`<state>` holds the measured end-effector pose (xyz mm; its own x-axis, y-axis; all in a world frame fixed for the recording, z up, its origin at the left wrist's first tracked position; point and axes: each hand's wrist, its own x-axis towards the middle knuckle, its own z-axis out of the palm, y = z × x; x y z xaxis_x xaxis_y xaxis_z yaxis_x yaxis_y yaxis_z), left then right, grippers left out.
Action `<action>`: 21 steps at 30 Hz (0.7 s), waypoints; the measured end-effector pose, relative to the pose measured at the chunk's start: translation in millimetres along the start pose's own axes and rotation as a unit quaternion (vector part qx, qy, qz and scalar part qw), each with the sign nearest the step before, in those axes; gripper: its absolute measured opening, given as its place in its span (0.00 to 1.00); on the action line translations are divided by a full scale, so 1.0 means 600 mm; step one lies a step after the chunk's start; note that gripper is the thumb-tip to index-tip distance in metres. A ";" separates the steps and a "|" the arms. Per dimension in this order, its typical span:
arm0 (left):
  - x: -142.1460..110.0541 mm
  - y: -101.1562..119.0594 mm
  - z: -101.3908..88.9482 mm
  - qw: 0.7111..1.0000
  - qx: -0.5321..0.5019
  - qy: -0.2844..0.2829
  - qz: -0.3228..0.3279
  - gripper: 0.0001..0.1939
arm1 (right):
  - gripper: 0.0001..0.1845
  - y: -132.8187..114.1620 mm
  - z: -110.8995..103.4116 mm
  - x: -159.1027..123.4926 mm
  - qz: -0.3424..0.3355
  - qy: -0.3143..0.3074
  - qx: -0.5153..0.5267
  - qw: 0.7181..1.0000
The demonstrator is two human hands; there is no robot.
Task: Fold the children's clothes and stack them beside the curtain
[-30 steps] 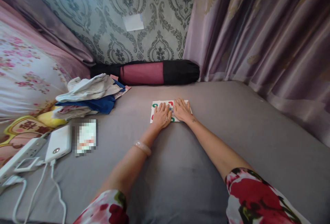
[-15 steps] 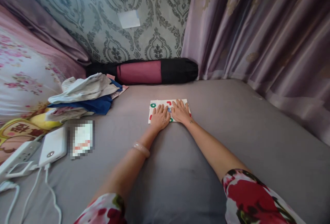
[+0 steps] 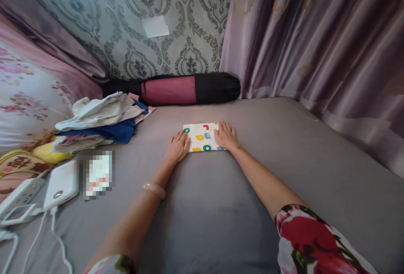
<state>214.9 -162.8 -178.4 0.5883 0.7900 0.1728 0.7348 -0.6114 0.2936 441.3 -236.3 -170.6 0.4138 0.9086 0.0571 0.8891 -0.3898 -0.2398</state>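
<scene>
A folded white cloth (image 3: 202,138) printed with colourful letters lies flat on the grey bed sheet (image 3: 221,206). Over its left edge rests my left hand (image 3: 178,145), fingers stretched out and pointing away from me. My right hand (image 3: 225,136) lies flat across the cloth's right edge, its fingers spread a little. Neither hand grips anything. The middle of the cloth shows between them, while the parts of both side edges under the hands are hidden.
To the left sits a pile of clothes (image 3: 97,118), with a white power bank (image 3: 61,183), a power strip (image 3: 22,196) and cables nearer me. A black and maroon rolled bag (image 3: 170,89) lies along the patterned wall. Purple curtains (image 3: 315,34) hang at the right.
My hands have moved apart from the middle of the cloth to its two side edges, my left hand going farther. More of the print now shows.
</scene>
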 end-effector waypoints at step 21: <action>0.007 -0.020 0.023 0.996 -0.019 0.087 -0.014 0.22 | 0.31 -0.089 0.009 -0.005 -0.068 0.019 0.020 0.997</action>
<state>213.1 -152.4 -193.9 0.4985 0.8042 0.3236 0.7347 -0.5901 0.3346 391.3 -217.5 -163.3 0.2973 0.9462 0.1278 0.9293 -0.2560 -0.2663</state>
